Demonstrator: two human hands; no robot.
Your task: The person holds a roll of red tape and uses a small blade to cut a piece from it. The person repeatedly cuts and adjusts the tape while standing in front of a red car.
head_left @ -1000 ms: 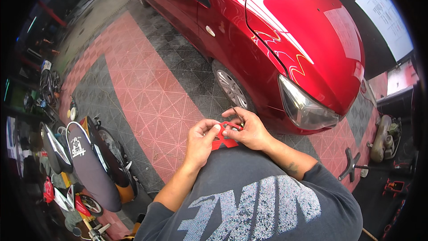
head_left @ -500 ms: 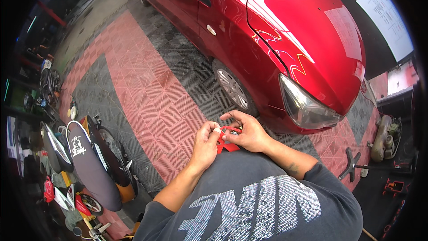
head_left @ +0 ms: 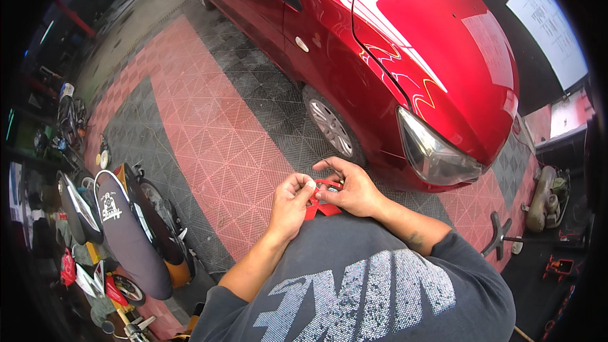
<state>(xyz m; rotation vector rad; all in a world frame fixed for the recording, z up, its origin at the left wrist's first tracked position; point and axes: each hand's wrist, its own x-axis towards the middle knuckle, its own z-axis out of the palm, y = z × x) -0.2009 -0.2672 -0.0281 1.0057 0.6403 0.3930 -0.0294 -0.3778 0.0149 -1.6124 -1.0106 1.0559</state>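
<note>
In front of my chest, both hands meet over a flat red strip (head_left: pixel 328 209). Between thumb and fingertips my left hand (head_left: pixel 292 204) pinches its left part. My right hand (head_left: pixel 354 191) grips the right side, with the thumb pressing near the middle and the index finger arched above. Part of the strip curves up between the two hands, and two short red ends hang below them, close to my dark shirt. My fingers cover much of it, so its exact kind cannot be made out.
A red car (head_left: pixel 405 57) stands ahead to the right, its headlight (head_left: pixel 437 151) nearest me. Parked motorbikes, one with a dark seat (head_left: pixel 130 240), line the left. The floor has red and grey tiles (head_left: pixel 209 126). At the right are a black stand (head_left: pixel 498 234) and a tan machine (head_left: pixel 543 199).
My left hand has shifted very slightly, and the hanging left end of the red strip has moved a little leftward. My right hand keeps nearly the same grip.
</note>
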